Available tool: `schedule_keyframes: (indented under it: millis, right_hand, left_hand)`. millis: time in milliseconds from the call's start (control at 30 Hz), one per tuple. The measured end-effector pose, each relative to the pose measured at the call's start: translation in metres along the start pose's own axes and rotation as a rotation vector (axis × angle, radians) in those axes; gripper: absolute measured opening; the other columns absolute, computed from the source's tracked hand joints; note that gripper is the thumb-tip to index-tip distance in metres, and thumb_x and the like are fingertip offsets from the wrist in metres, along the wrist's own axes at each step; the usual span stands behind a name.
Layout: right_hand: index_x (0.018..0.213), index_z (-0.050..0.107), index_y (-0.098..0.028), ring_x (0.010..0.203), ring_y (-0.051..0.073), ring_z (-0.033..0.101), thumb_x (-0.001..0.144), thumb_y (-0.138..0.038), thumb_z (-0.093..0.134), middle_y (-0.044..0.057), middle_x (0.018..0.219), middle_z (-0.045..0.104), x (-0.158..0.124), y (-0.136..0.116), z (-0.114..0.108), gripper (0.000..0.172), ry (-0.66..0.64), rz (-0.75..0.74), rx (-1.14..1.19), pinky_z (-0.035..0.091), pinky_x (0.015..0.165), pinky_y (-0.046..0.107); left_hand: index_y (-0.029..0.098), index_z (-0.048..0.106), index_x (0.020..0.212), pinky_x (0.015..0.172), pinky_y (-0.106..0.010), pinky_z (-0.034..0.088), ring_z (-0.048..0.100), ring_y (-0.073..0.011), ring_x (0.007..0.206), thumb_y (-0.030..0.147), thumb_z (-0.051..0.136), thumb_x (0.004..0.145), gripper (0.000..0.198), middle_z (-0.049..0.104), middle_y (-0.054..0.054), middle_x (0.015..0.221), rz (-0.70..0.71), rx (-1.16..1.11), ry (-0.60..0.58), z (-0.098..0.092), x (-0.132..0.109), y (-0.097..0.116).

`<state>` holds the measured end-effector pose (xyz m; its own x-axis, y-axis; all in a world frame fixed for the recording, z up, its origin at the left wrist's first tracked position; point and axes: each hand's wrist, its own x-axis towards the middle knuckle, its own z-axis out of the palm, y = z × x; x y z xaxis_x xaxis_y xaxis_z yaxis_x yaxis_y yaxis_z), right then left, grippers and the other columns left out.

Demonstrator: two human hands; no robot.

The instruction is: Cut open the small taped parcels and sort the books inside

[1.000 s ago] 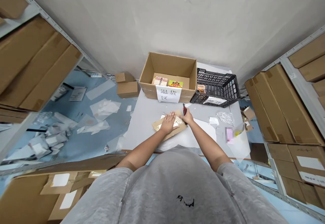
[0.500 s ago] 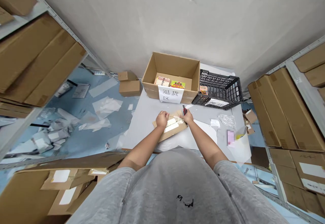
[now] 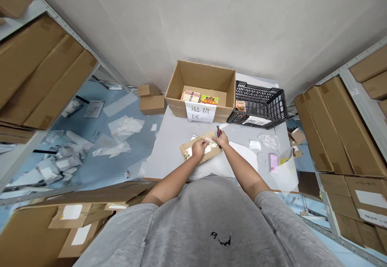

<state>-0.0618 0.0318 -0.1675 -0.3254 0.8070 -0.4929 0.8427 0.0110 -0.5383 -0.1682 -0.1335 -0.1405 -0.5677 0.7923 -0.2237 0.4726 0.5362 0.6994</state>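
A flat brown cardboard package [image 3: 184, 146] with white labels and shiny clear tape lies on the table in front of me. My left hand [image 3: 198, 149] is over its middle, fingers pinched together near a small pale strip; what they hold is too small to make out. At the package's right end, my right hand [image 3: 222, 139] is closed around a red and black utility knife [image 3: 219, 131], which points away from me. The fingertips of both hands are close together.
Behind the package stand an open cardboard box [image 3: 172, 106] with printed packs inside and a black plastic crate [image 3: 281, 109]. Crumpled clear wrap [image 3: 270, 142] and paper lie to the right on the table [image 3: 160, 150]. Shelves of cartons [image 3: 341, 126] flank both sides; paper litters the floor.
My left hand has moved from the package's far left edge to its middle, closer to my right hand. The right hand still holds the utility knife.
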Motion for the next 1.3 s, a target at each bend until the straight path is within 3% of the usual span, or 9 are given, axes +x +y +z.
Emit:
schedule_keyframes:
  millis: [133, 267, 433, 600, 767, 900, 967, 1167, 1300]
  right_hand:
    - [0.144, 0.06, -0.026, 0.123, 0.027, 0.076, 0.077, -0.046, 0.095, 0.011, 0.137, 0.078, -0.001, 0.0, 0.0, 0.078, -0.002, 0.001, 0.005, 0.057, 0.1, 0.033]
    - [0.145, 0.059, -0.026, 0.124, 0.028, 0.076, 0.078, -0.047, 0.095, 0.012, 0.137, 0.077, -0.003, -0.001, -0.001, 0.08, -0.002, 0.0, 0.001, 0.058, 0.101, 0.034]
    - [0.146, 0.059, -0.026, 0.126, 0.029, 0.076, 0.079, -0.047, 0.094, 0.012, 0.139, 0.077, -0.005, -0.003, -0.003, 0.078, -0.007, 0.0, -0.004, 0.057, 0.101, 0.034]
    - [0.145, 0.059, -0.026, 0.126, 0.029, 0.075, 0.078, -0.048, 0.094, 0.013, 0.139, 0.077, -0.005, -0.003, -0.003, 0.079, -0.002, 0.003, -0.015, 0.057, 0.1, 0.034]
    - [0.144, 0.059, -0.026, 0.126, 0.029, 0.076, 0.078, -0.05, 0.094, 0.013, 0.138, 0.077, -0.006, -0.003, -0.002, 0.078, 0.004, 0.018, -0.027, 0.057, 0.1, 0.035]
    - [0.144, 0.06, -0.024, 0.124, 0.031, 0.076, 0.077, -0.049, 0.095, 0.015, 0.135, 0.078, -0.007, -0.005, -0.003, 0.079, 0.001, 0.005, -0.019, 0.058, 0.099, 0.035]
    - [0.144, 0.061, -0.024, 0.124, 0.031, 0.076, 0.077, -0.049, 0.096, 0.014, 0.135, 0.078, -0.008, -0.006, -0.005, 0.08, 0.006, 0.0, -0.024, 0.058, 0.099, 0.035]
    - [0.146, 0.063, -0.025, 0.122, 0.031, 0.076, 0.078, -0.045, 0.095, 0.013, 0.133, 0.08, -0.011, -0.016, -0.009, 0.078, -0.001, -0.014, -0.076, 0.058, 0.101, 0.036]
    - [0.152, 0.064, -0.028, 0.108, 0.027, 0.078, 0.089, -0.045, 0.087, 0.007, 0.122, 0.083, -0.023, -0.003, -0.024, 0.069, -0.012, -0.165, -0.001, 0.059, 0.095, 0.033]
  left_hand:
    - [0.023, 0.081, 0.094, 0.084, -0.029, 0.053, 0.074, -0.0217, 0.094, 0.041, 0.053, 0.109, 0.036, 0.083, -0.005, 0.096, -0.04, -0.17, 0.029, -0.016, 0.011, -0.01]
    - [0.024, 0.075, 0.084, 0.073, -0.027, 0.044, 0.069, -0.0201, 0.083, 0.049, 0.049, 0.109, 0.045, 0.077, -0.004, 0.084, -0.119, -0.069, 0.091, -0.027, 0.015, -0.019]
    - [0.023, 0.072, 0.084, 0.073, -0.026, 0.045, 0.068, -0.0186, 0.083, 0.045, 0.06, 0.103, 0.032, 0.079, -0.003, 0.089, -0.123, -0.108, 0.102, -0.029, 0.019, -0.022]
    - [0.022, 0.076, 0.094, 0.079, -0.027, 0.053, 0.072, -0.0197, 0.09, 0.04, 0.069, 0.096, 0.019, 0.083, -0.005, 0.1, -0.11, -0.223, 0.07, -0.026, 0.017, -0.02]
    - [0.022, 0.075, 0.088, 0.082, -0.031, 0.051, 0.071, -0.022, 0.092, 0.047, 0.054, 0.109, 0.039, 0.082, -0.007, 0.098, -0.035, 0.023, -0.001, -0.014, 0.0, -0.009]
    - [0.02, 0.075, 0.115, 0.102, -0.037, 0.049, 0.067, -0.029, 0.12, 0.047, 0.065, 0.106, 0.03, 0.077, -0.013, 0.125, 0.138, 0.236, -0.021, 0.003, -0.015, 0.007]
    - [0.019, 0.072, 0.127, 0.109, -0.042, 0.047, 0.064, -0.0333, 0.129, 0.05, 0.077, 0.099, 0.042, 0.075, -0.015, 0.131, 0.163, 0.302, -0.057, 0.012, -0.017, 0.014]
    - [0.02, 0.073, 0.123, 0.109, -0.046, 0.043, 0.064, -0.0341, 0.13, 0.046, 0.068, 0.106, 0.031, 0.077, -0.015, 0.13, 0.101, 0.312, -0.141, 0.022, -0.004, 0.019]
    - [0.023, 0.076, 0.121, 0.107, -0.043, 0.043, 0.063, -0.0328, 0.133, 0.042, 0.071, 0.104, 0.026, 0.076, -0.012, 0.134, 0.086, 0.255, -0.155, 0.016, 0.005, 0.018]
